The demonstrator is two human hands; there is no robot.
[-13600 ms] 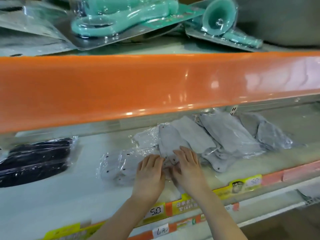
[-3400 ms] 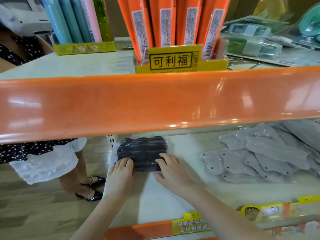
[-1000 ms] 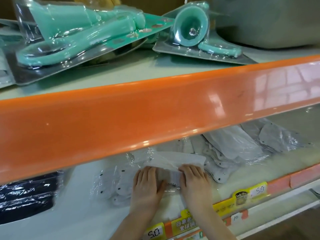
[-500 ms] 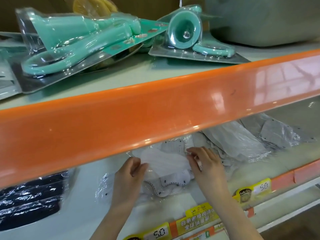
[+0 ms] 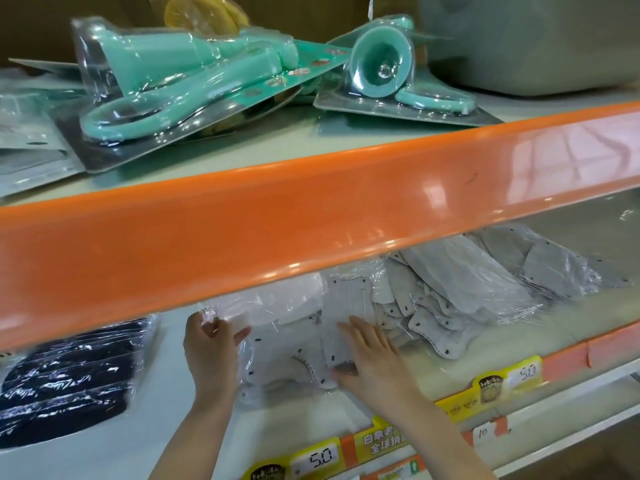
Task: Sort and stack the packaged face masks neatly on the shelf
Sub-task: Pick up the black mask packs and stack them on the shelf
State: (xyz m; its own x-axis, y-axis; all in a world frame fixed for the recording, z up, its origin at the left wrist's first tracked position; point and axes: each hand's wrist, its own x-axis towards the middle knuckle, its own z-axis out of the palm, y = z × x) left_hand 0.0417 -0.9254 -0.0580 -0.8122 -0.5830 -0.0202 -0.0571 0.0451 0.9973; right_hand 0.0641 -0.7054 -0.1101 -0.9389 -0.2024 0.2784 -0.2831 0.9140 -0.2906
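Note:
Grey face masks in clear plastic packs lie on the pale lower shelf point(image 5: 284, 431). My left hand point(image 5: 211, 351) pinches the corner of a raised clear pack of light masks point(image 5: 273, 306), lifted just under the orange rail. My right hand point(image 5: 370, 355) lies flat, fingers straight, on a grey mask pack point(image 5: 304, 362) on the shelf. More grey packs point(image 5: 460, 289) spread in a loose heap to the right. A pack of black masks point(image 5: 69, 379) lies at the left.
The orange front rail point(image 5: 311, 216) of the upper shelf hangs low over the masks and hides their back part. Teal blister-packed items point(image 5: 194, 81) and a grey tub point(image 5: 533, 39) sit above. Yellow price tags point(image 5: 311, 459) line the lower shelf's edge.
My left hand has moved left and lifted a pack's corner toward the rail. My right hand has dropped from the pack's upper edge to press flat on the lower grey pack.

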